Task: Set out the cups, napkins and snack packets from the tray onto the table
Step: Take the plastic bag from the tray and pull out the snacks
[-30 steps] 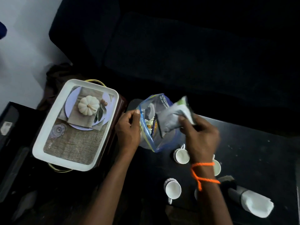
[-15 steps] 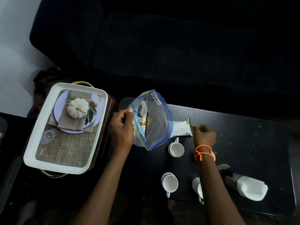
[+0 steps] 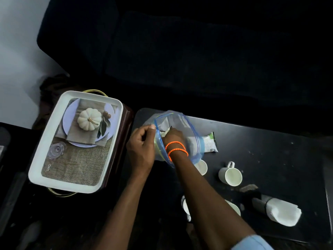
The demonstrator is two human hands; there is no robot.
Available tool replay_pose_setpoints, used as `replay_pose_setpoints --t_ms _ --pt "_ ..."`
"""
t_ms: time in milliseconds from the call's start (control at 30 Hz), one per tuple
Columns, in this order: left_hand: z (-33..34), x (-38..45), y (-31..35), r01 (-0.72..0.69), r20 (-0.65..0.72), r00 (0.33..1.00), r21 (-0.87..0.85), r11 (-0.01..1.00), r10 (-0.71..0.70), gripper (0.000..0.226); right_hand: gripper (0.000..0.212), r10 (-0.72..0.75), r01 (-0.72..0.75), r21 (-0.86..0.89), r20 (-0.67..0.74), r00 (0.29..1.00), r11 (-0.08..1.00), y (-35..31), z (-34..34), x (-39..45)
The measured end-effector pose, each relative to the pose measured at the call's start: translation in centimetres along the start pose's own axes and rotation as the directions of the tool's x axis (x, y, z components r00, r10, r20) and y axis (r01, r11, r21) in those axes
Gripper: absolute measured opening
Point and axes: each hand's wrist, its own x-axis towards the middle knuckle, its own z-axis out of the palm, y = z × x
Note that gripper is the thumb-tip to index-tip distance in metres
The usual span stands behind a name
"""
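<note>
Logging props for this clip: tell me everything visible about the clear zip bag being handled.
The zip bag is clear, soft plastic with a blue zipper band round its mouth. It is open and held above the black table's left end. The left hand pinches its rim; the right hand is inside, wrist deep. Pale contents show through, unclear. A white-and-green snack packet lies just behind it.

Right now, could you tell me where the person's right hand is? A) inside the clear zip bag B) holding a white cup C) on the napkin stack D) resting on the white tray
A: the right hand reaches into the clear zip bag, whose rim the left hand holds open.
</note>
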Motion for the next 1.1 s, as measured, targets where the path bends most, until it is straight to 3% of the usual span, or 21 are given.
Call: replay_pose_setpoints --t_ms 133,267,400,467,600,700,733,800,867,1000,1100 --pt "-0.1 0.2 -0.2 0.005 -0.007 1.000 0.001 1.000 -0.005 0.013 0.030 0.002 -0.001 0.002 -0.092 0.996 1.000 0.4 0.3 0.0" --pt "-0.1 0.6 -0.5 0.009 -0.019 1.000 -0.002 1.000 -0.009 0.016 0.023 -0.163 0.153 -0.060 -0.235 0.958 0.986 -0.4 -2.9 -2.5" --pt "0.4 1.3 -0.8 -0.021 -0.030 0.999 0.010 1.000 0.021 0.016 0.022 -0.284 0.388 0.152 -0.456 0.843 0.909 1.2 -9.5 -6.9" --pt "0.5 1.8 -0.8 -0.009 -0.037 0.999 0.016 1.000 0.010 0.019 0.022 -0.233 0.415 0.281 -0.507 0.830 0.866 3.9 -13.0 -8.3" --pt "0.7 2.2 -0.8 0.030 -0.041 0.999 0.000 1.000 -0.030 0.025 0.028 0.004 0.257 0.559 -0.422 0.907 0.789 11.8 -17.2 -7.1" --pt "1.2 2.0 -0.4 0.004 -0.033 0.999 0.019 1.000 -0.003 0.022 0.032 0.148 0.059 0.605 -0.287 0.946 0.794 16.6 -16.2 -3.3" --pt "1.5 1.8 -0.3 -0.005 -0.026 1.000 0.021 1.000 0.006 0.022 0.036 0.193 -0.035 0.552 -0.231 0.954 0.833 17.9 -15.4 -2.0" --pt "1.8 1.5 -0.4 -0.011 -0.008 1.000 0.012 1.000 0.011 0.019 0.042 0.290 -0.242 0.272 -0.149 0.945 0.931 19.9 -13.8 0.2" --pt "1.9 1.2 -0.6 -0.015 0.013 1.000 0.001 1.000 0.015 0.019 0.042 0.325 -0.320 0.061 -0.200 0.924 0.946 20.6 -13.1 1.1" --pt "1.6 0.9 -1.0 -0.015 0.026 1.000 0.015 1.000 0.015 0.022 0.046 0.263 -0.187 0.207 -0.444 0.857 0.960 18.3 -13.1 0.5" --pt "1.4 0.6 -1.2 -0.003 0.015 1.000 -0.013 1.000 0.003 0.020 0.024 0.125 0.143 0.349 -0.642 0.756 0.926 13.0 -12.9 -2.3"
